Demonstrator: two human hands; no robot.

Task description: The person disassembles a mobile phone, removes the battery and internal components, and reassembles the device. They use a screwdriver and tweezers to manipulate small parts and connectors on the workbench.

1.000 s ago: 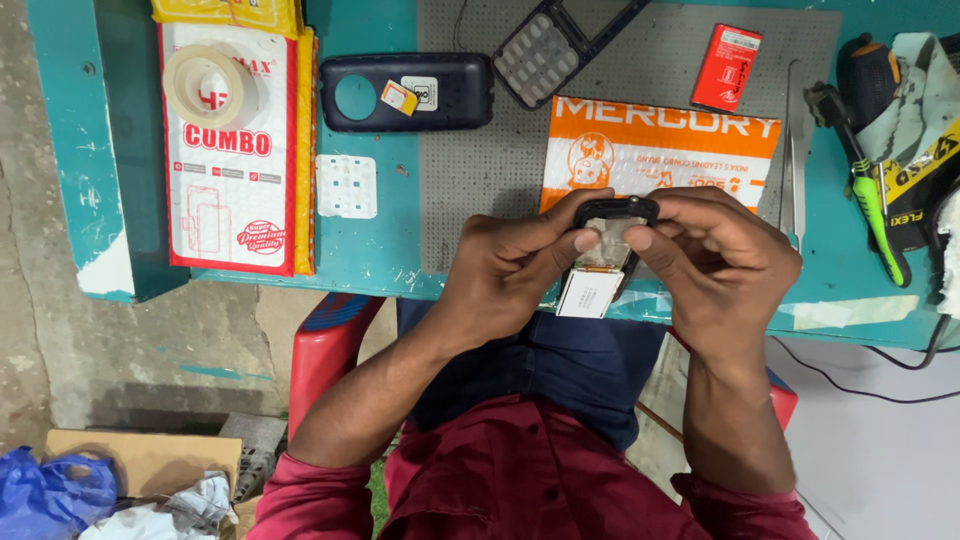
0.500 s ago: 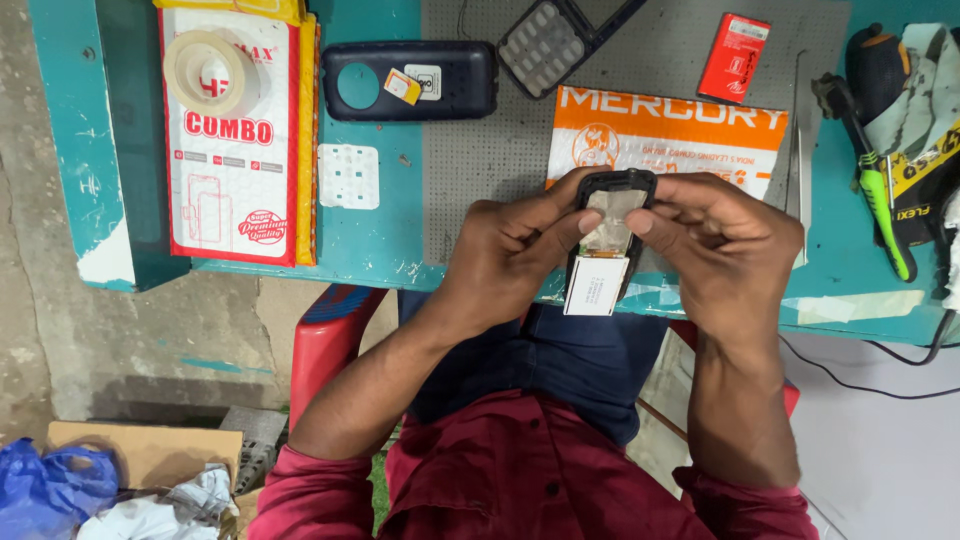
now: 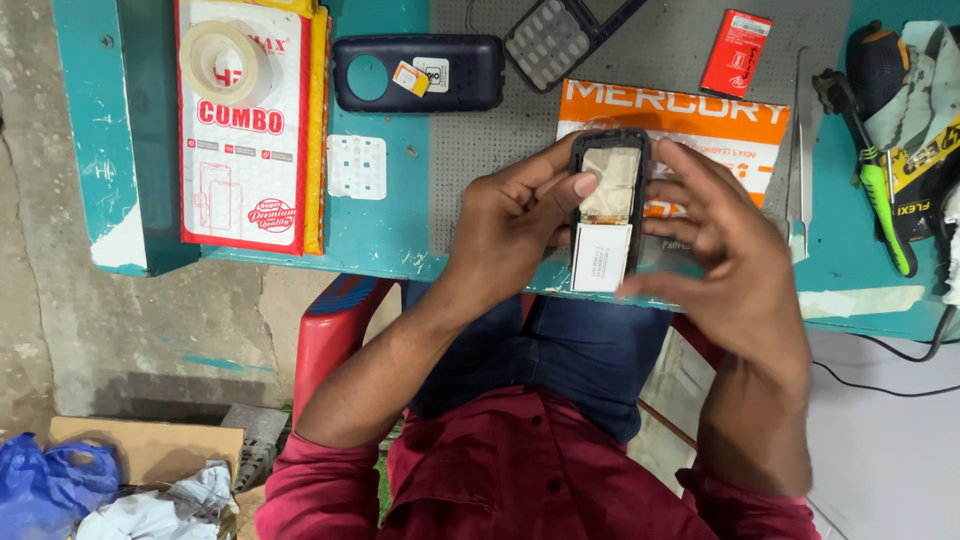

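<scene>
A small opened phone body (image 3: 607, 210), a black frame with a tan inner part and a white display module at its near end, is held upright over the table's front edge. My left hand (image 3: 510, 225) grips its left side, the thumb pressing on the tan part near the top. My right hand (image 3: 725, 240) is beside its right side with fingers spread; only the fingertips seem to touch the frame. Under both hands lies an orange and white packet (image 3: 690, 125) on a grey mat (image 3: 480, 120).
On the teal table (image 3: 380, 230): a dark blue phone back cover (image 3: 418, 72), a keypad piece (image 3: 555, 35), a red battery (image 3: 735, 40), a white key membrane (image 3: 356, 166), tweezers (image 3: 800, 150), a green-handled screwdriver (image 3: 885, 205), a red and white box with a tape roll (image 3: 235, 60). A red stool (image 3: 335, 330) stands below.
The phone body has been raised further over the table. My right hand has loosened from a closed grip and its fingers are now spread; my left thumb has moved onto the tan part.
</scene>
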